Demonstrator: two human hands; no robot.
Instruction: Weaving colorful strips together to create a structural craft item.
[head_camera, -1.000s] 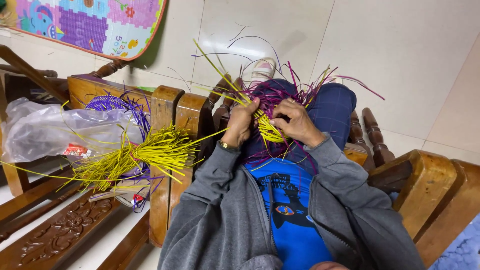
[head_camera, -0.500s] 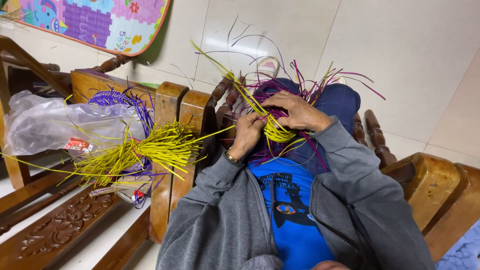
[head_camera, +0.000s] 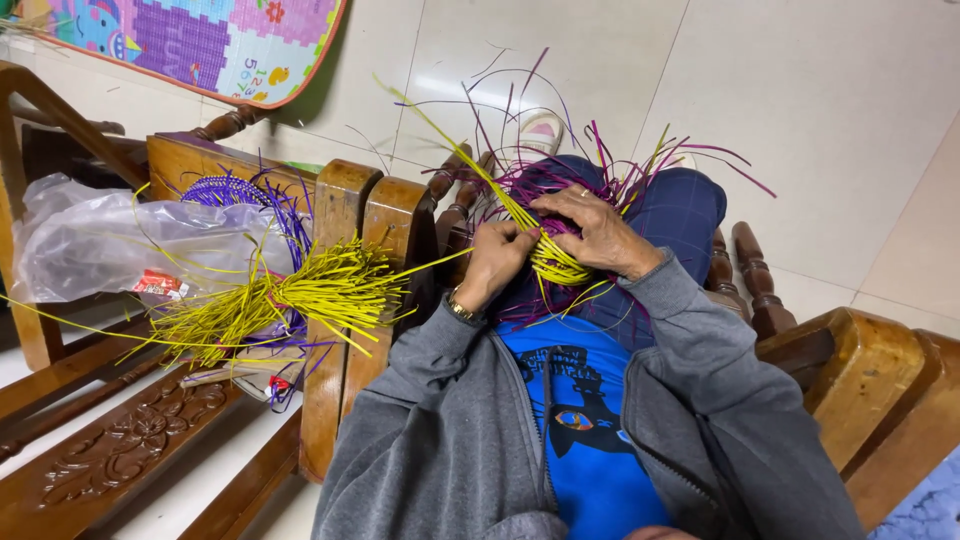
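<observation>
I sit in a wooden chair with a half-woven piece of yellow and purple strips (head_camera: 556, 262) on my lap. My left hand (head_camera: 497, 258) pinches a long yellow strip (head_camera: 455, 140) that runs up and to the left from the weave. My right hand (head_camera: 592, 228) lies over the top of the weave, fingers curled onto the purple strands (head_camera: 610, 175) that fan out above it. Both sleeves are grey and my shirt is blue.
A loose bundle of yellow strips (head_camera: 290, 300) lies on the neighbouring wooden chair (head_camera: 330, 215) at left, beside a clear plastic bag (head_camera: 120, 245) and a purple woven piece (head_camera: 225, 190). A colourful play mat (head_camera: 190, 40) leans at top left. Pale floor tiles (head_camera: 820, 110) lie ahead.
My right hand has moved from the right side of the weave up onto its top. My left hand slid slightly lower and right, still on the yellow strip. The purple strands spread further.
</observation>
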